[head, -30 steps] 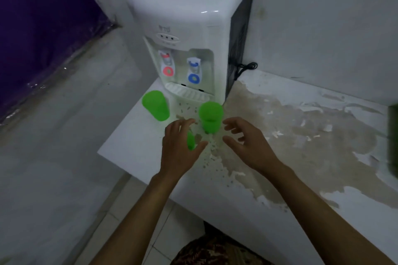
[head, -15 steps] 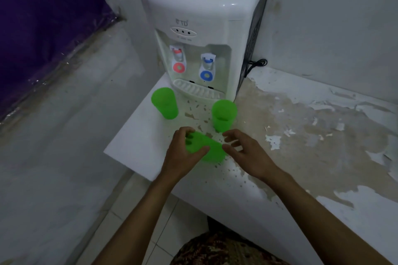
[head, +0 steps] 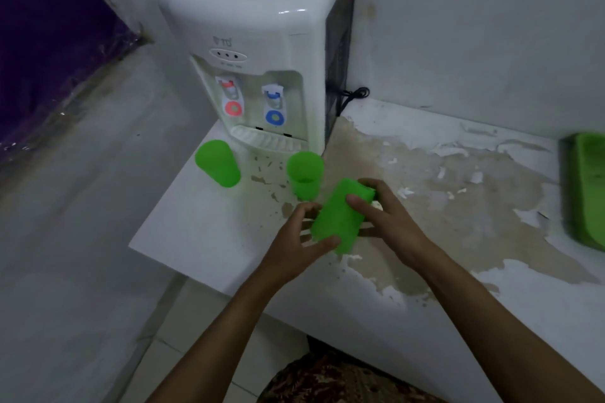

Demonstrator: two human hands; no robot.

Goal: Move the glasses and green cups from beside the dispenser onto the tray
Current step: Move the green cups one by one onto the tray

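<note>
Peeling white worktop (head: 491,288) beside a water dispenser (head: 262,42), green tray (head: 586,193) at the far right edge.
Both hands cradle a tilted green cup (head: 340,216) above the worktop: left hand (head: 294,245) curled under its lower end, right hand (head: 389,222) wrapped over its side. Two more cups (head: 217,163) stand by the dispenser. Thin plastic looks light and flexible; grip mid-wall gently.

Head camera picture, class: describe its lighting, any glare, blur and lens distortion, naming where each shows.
Head view: dim, cool light overall; a small glare streak on the dispenser top; wide-angle bending tilts the dispenser and the walls; the green tray at the right edge is cut off and soft; the held cup between left hand and right hand looks slightly motion-smeared; the two standing cups are fairly sharp.
</note>
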